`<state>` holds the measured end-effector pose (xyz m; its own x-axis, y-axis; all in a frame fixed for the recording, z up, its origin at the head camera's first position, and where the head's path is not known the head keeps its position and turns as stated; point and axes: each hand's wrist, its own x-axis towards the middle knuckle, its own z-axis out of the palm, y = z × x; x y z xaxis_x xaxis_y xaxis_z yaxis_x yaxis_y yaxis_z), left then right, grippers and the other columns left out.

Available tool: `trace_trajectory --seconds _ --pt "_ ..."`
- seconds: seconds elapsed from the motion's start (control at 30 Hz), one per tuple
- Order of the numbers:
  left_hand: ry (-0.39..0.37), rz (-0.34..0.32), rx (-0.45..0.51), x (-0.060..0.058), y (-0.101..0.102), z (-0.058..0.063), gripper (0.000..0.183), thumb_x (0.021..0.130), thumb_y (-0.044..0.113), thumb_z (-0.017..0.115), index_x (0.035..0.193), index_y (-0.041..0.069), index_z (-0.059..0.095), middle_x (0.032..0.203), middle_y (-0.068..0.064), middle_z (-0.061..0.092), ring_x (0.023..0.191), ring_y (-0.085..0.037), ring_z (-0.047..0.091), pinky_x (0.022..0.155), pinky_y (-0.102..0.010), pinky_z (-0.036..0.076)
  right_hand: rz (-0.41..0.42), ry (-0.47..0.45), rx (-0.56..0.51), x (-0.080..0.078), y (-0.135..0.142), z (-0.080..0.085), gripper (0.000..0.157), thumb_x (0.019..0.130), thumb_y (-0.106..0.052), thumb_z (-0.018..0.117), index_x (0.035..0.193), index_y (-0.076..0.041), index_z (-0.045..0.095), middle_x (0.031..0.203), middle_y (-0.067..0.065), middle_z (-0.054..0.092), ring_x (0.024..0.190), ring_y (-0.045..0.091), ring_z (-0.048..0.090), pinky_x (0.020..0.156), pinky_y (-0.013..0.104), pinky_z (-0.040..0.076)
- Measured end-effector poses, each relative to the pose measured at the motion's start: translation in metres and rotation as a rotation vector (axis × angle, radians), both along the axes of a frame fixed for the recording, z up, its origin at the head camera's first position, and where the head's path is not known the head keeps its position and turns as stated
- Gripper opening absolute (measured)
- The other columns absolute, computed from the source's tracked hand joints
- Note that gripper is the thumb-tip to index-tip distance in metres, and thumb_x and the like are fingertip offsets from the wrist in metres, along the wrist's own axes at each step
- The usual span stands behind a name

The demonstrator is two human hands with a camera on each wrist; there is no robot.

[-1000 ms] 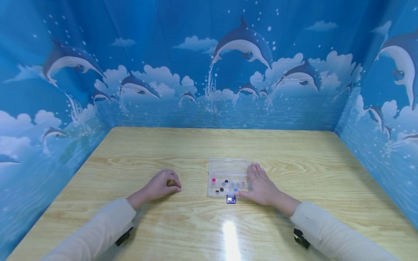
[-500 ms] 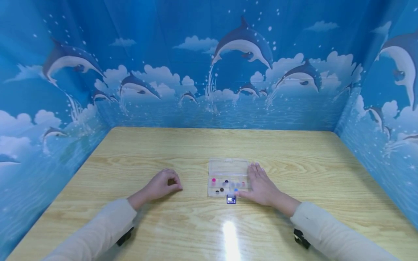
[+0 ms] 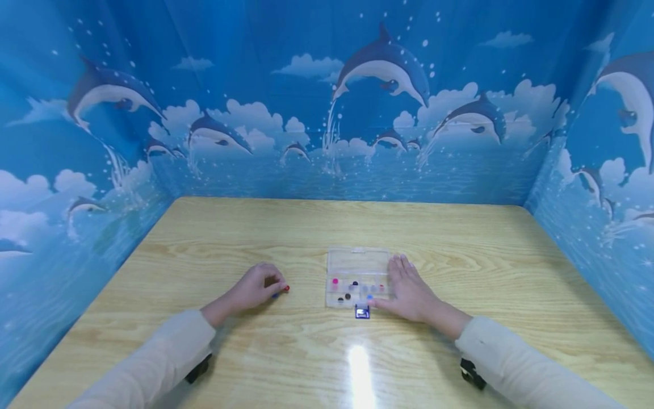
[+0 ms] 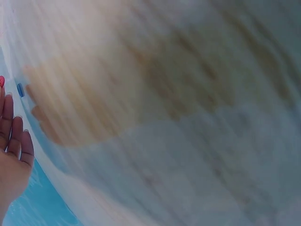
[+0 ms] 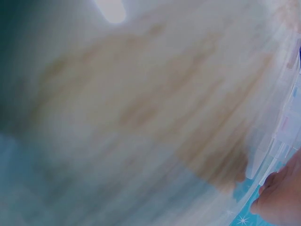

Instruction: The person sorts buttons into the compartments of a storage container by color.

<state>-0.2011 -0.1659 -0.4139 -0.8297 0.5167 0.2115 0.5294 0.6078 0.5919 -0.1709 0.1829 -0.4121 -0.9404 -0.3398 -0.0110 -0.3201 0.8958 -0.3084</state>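
My left hand (image 3: 255, 288) is over the table left of the box, pinching a small red round piece (image 3: 286, 288) at its fingertips. Just below those fingers a small blue piece (image 3: 276, 295) shows, apart from the red one in the left wrist view, where the blue piece (image 4: 20, 90) lies on the table. A clear plastic box (image 3: 333, 307) stands with its lid (image 3: 357, 261) folded back. Inside it are several small pink, black, blue and red pieces. My right hand (image 3: 411, 294), fingers straight, rests against the box's right side, its thumb at the front edge.
A small dark-blue square item (image 3: 362, 312) sits at the box's front edge. The wooden table (image 3: 245, 352) is enclosed by a dolphin-print curtain (image 3: 286, 113) at the back and sides.
My left hand's fingertips have moved slightly right and lifted a little. The red and blue pieces, hidden before, now show at its fingers. The right hand and the box stay in place.
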Motion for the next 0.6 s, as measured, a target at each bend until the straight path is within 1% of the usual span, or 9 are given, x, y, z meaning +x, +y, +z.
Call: trace_trajectory --seconds 0.2,0.3,0.43,0.6 --pt "0.034 -0.003 0.018 0.000 0.004 0.001 0.008 0.082 0.006 0.067 0.074 0.009 0.066 0.079 -0.002 0.067 0.080 -0.016 0.058 0.076 -0.029 0.045 -0.001 -0.002 -0.005 0.000 0.000 -0.001 0.105 0.080 -0.066 0.052 0.141 0.013 0.018 0.149 0.032 0.013 0.140 0.045 0.008 0.114 0.052 0.012" --pt "0.021 0.007 0.029 0.000 0.007 0.003 0.007 0.082 0.006 0.067 0.075 0.008 0.067 0.079 -0.003 0.067 0.080 -0.015 0.056 0.073 -0.027 0.044 -0.003 -0.007 -0.007 -0.001 0.000 -0.002 0.106 0.080 -0.067 0.051 0.141 0.013 0.018 0.149 0.031 0.013 0.140 0.044 0.008 0.114 0.052 0.011" --pt "-0.008 0.023 0.042 0.001 0.011 0.005 0.005 0.082 0.007 0.067 0.077 0.008 0.068 0.079 -0.002 0.066 0.077 -0.010 0.052 0.067 -0.022 0.041 -0.006 -0.012 -0.006 -0.002 0.001 -0.003 0.106 0.080 -0.068 0.050 0.141 0.012 0.017 0.150 0.031 0.012 0.140 0.043 0.007 0.114 0.051 0.011" --pt "-0.025 0.027 0.071 0.001 0.016 0.007 0.005 0.082 0.005 0.066 0.078 0.006 0.067 0.080 -0.006 0.066 0.072 -0.006 0.048 0.062 -0.020 0.039 -0.006 -0.020 -0.004 -0.002 0.001 -0.003 0.107 0.079 -0.069 0.050 0.142 0.011 0.016 0.150 0.030 0.011 0.141 0.043 0.006 0.115 0.051 0.010"
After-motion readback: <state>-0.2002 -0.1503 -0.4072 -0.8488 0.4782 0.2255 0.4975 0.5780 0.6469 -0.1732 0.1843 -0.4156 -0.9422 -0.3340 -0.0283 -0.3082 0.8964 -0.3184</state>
